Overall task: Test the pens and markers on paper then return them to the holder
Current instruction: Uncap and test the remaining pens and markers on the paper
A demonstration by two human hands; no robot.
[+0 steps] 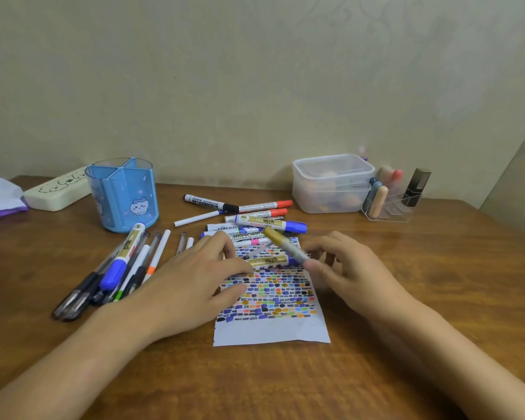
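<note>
Covering the paper [270, 298], rows of multicoloured swatches.

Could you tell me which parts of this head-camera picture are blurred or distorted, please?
In the head view, the gold marker in the right hand is smeared by motion, fingertips too; the left hand is sharper. The blue holder and paper read clearly. Wide-angle bending bows the table edge; lighting is soft, with faint shadows.

Clear lidded tub [332, 181], acrylic lipstick organizer [388, 207], cream case [56, 192] along the table's [437, 283] back edge
</note>
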